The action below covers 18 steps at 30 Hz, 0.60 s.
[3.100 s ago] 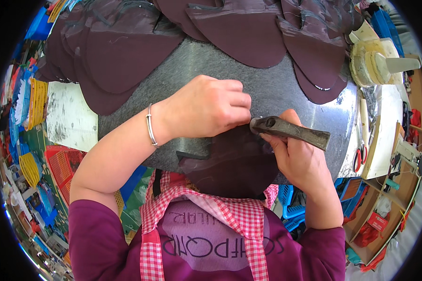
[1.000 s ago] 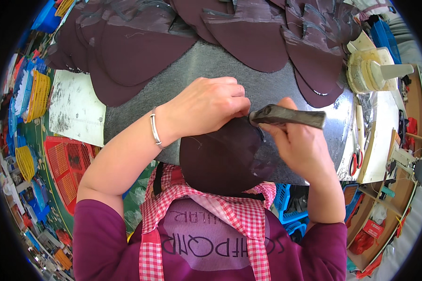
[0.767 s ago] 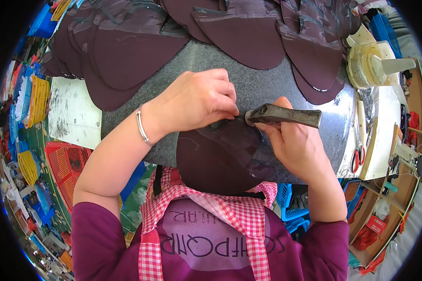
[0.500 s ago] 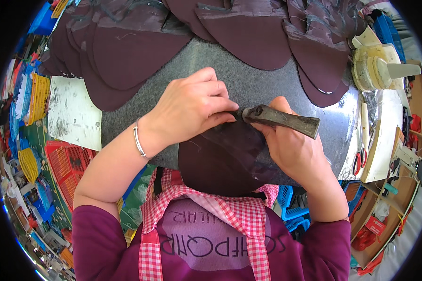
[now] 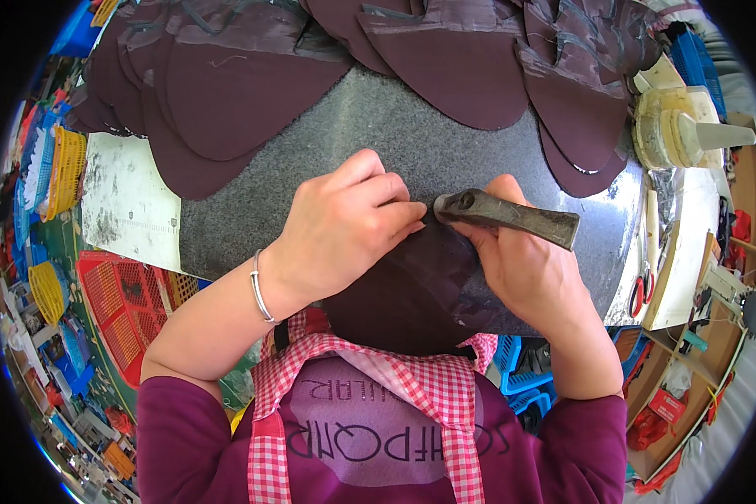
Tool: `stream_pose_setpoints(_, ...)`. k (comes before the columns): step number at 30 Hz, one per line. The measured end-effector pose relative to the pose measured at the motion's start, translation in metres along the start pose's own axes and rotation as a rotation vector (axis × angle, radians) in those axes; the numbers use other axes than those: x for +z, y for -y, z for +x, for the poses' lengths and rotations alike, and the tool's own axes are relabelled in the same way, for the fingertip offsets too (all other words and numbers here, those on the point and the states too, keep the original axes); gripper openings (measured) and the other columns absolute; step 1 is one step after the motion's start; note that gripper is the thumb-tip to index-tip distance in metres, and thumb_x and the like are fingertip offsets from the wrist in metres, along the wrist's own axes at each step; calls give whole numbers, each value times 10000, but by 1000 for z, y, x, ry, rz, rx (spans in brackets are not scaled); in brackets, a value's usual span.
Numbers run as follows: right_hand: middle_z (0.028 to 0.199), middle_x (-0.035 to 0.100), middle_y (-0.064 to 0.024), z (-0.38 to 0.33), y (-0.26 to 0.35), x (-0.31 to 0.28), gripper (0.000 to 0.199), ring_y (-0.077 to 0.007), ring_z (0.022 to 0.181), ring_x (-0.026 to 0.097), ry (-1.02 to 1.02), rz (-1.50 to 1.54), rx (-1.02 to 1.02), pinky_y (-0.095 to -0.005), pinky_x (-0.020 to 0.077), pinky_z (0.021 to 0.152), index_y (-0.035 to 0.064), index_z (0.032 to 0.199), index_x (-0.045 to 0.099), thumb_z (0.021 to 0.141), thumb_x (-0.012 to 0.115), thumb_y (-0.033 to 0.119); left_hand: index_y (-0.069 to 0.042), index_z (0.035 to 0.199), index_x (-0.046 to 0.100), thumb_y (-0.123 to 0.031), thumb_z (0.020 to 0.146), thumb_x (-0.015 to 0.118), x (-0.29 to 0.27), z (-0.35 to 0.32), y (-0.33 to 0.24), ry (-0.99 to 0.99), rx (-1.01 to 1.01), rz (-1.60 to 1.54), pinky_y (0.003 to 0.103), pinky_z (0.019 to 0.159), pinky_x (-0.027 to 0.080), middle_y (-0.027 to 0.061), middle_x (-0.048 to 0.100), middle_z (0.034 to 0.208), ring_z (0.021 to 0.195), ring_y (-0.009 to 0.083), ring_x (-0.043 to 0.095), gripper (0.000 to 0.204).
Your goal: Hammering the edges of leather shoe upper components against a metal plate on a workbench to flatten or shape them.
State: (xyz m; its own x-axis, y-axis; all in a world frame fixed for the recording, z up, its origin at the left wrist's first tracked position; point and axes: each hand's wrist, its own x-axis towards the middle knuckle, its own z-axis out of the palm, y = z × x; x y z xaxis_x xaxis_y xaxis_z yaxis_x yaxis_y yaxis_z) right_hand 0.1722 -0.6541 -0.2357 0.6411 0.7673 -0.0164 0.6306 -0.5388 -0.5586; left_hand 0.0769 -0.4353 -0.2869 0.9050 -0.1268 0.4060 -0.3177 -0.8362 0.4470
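The right hand (image 5: 525, 265) is closed around a dark metal hammer (image 5: 521, 221), while the left hand (image 5: 349, 223), just left of the hammer's face, pinches narrowly at the edge of a maroon piece (image 5: 399, 294). This piece lies on the grey tabletop (image 5: 311, 164), left of the hammer and nearer the person. Beyond the hammer, similar overlapping sheets (image 5: 235, 105) are spread; well to its right are red-handled scissors (image 5: 641, 294).

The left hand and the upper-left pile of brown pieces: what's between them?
In the head view, a bare stretch of grey work surface lies between the left hand and the pile of brown pieces.
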Motion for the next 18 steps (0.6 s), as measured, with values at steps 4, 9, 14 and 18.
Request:
stream_pose_setpoints(4, 768, 696, -189, 6, -4, -2, 258, -445, 722, 721, -44, 30, -85, -500, 536, 562, 50, 1005, 547, 963, 789, 127, -142, 941, 839, -165, 733, 906, -2, -1, -2, 23, -5, -39, 313, 638, 572, -59, 706, 883, 836, 158, 646, 220)
stream_pose_setpoints(9, 770, 705, -176, 8, 6, -6, 249, -428, 700, 723, -8, -37, -53, -497, 541, 558, 56, 1019, 546, 965, 777, 132, -145, 928, 837, -154, 716, 907, 1, 0, -5, 9, 55, 69, 311, 630, 568, -61, 707, 879, 841, 155, 647, 224)
stream_pose_setpoints(14, 736, 698, -163, 10, 10, -8, 258, -413, 668, 724, 29, -182, -162, -499, 557, 551, 54, 1015, 524, 976, 761, 146, -141, 942, 828, -185, 721, 904, -1, -3, -7, -24, 86, 113, 320, 651, 570, -55, 704, 906, 850, 163, 652, 237)
stream_pose_setpoints(18, 786, 694, -159, 15, 7, -11, 242, -414, 658, 712, 100, -97, -65, -508, 548, 548, 56, 1040, 514, 979, 738, 123, -149, 908, 786, -271, 739, 908, -5, -1, -6, -10, 11, 74, 337, 688, 562, -40, 693, 959, 855, 189, 663, 241)
